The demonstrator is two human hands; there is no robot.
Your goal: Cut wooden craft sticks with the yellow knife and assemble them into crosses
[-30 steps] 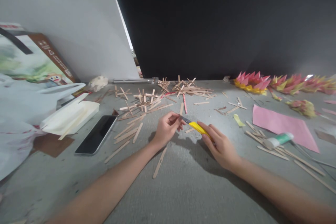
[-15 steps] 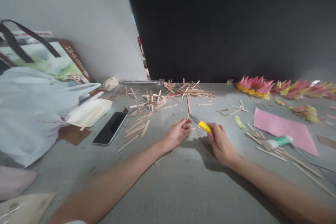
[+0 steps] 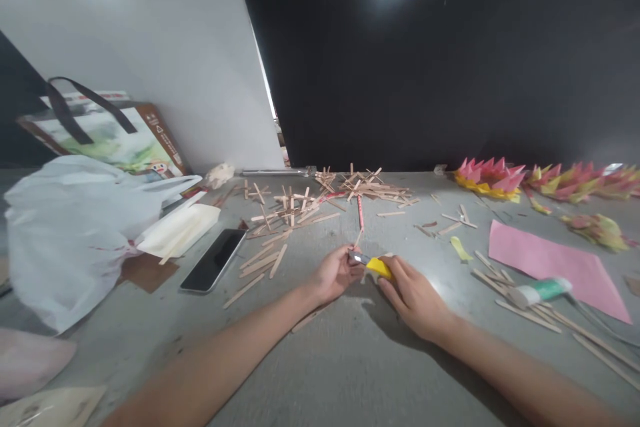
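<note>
Near the middle of the grey table, my left hand (image 3: 339, 273) pinches a small wooden stick (image 3: 359, 237) that points up and away. My right hand (image 3: 413, 293) is wrapped round a yellow-handled cutter (image 3: 379, 267). Its metal blade reaches left to the fingertips of my left hand, at the lower part of the stick. Just beyond the stick lies a thin red patterned strip (image 3: 361, 212). Behind it is a loose pile of wooden sticks (image 3: 370, 185), some of them crossed.
At the left are a white plastic bag (image 3: 70, 233), a patterned carry bag (image 3: 115, 137), a white tray (image 3: 193, 230) and a phone (image 3: 213, 260). Right are pink paper (image 3: 555, 263), a glue stick (image 3: 543, 291), loose sticks and pink-yellow paper petals (image 3: 490, 179). A black panel (image 3: 425, 67) stands behind.
The cutter has moved left and nearer, its blade now at my left fingertips instead of above them. The camera view has tilted up.
</note>
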